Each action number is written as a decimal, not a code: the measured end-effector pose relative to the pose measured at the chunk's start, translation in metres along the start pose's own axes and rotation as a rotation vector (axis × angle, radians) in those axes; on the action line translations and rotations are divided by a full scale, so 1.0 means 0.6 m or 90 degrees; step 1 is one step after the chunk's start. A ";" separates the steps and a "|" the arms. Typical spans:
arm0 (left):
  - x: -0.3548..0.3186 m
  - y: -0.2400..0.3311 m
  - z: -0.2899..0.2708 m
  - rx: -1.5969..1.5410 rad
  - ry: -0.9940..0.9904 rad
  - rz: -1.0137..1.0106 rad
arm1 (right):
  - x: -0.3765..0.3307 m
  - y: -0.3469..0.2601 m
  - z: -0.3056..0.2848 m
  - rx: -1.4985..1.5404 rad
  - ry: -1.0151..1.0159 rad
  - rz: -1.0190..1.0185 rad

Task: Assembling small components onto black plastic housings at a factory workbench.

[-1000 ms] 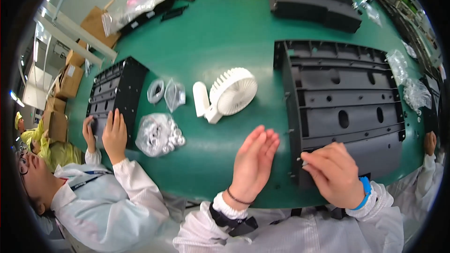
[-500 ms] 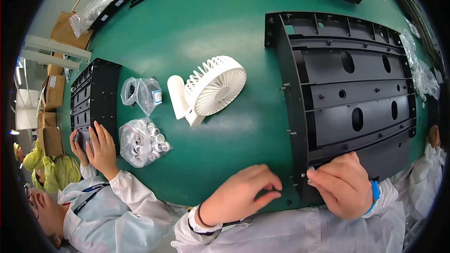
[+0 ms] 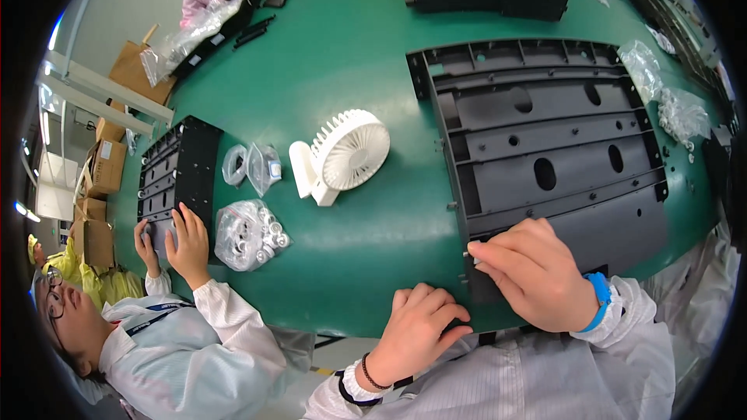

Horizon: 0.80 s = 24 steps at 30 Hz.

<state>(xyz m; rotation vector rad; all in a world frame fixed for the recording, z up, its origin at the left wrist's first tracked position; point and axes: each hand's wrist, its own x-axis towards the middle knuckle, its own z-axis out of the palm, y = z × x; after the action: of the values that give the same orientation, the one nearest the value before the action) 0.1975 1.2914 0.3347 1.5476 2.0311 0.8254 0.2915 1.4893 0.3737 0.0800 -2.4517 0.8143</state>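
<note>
Pressing down on the near-left corner of a large black ribbed plastic panel (image 3: 548, 148) lying at the near edge of the green worktop (image 3: 350, 62), right hand (image 3: 537, 272) now curled, fingertips (image 3: 486, 253) bunched tight against the panel's edge, possibly pinching a small part, though too small to tell. Left hand (image 3: 416, 334), flat and spread on the worktop a second ago, now drawn back to the near edge just left of that corner, fingers loosely curled, holding nothing visible. Suggesting a shift from steadying to fine fitting work at that corner, with the right hand doing the job alone. Sitting untouched toward the middle of the worktop: a small white desk fan (image 3: 342, 155), two small clear bags (image 3: 253, 167) and a fuller bag of white rings (image 3: 247, 235). Working at the left edge, a co-worker's hands (image 3: 175, 241) on a smaller black panel (image 3: 175, 179).
</note>
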 end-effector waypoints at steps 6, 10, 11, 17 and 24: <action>0.005 -0.005 -0.003 -0.193 0.186 -0.108 | -0.007 -0.001 0.004 0.007 -0.001 0.017; 0.037 -0.006 -0.032 -0.275 0.314 -0.098 | -0.002 -0.008 0.000 0.006 0.016 0.026; 0.048 -0.008 -0.039 -0.276 0.319 -0.098 | 0.002 -0.008 0.001 0.004 0.018 0.040; 0.080 -0.011 -0.048 -0.200 0.321 -0.003 | 0.009 -0.011 0.005 0.024 0.032 0.085; 0.079 -0.012 -0.035 -0.290 0.326 -0.012 | 0.007 -0.020 0.005 0.002 0.056 0.084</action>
<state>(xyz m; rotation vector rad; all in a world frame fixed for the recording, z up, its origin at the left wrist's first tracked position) 0.1657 1.3319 0.3450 1.1341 1.9723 1.6771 0.2888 1.4780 0.3805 -0.1162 -2.3920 0.8597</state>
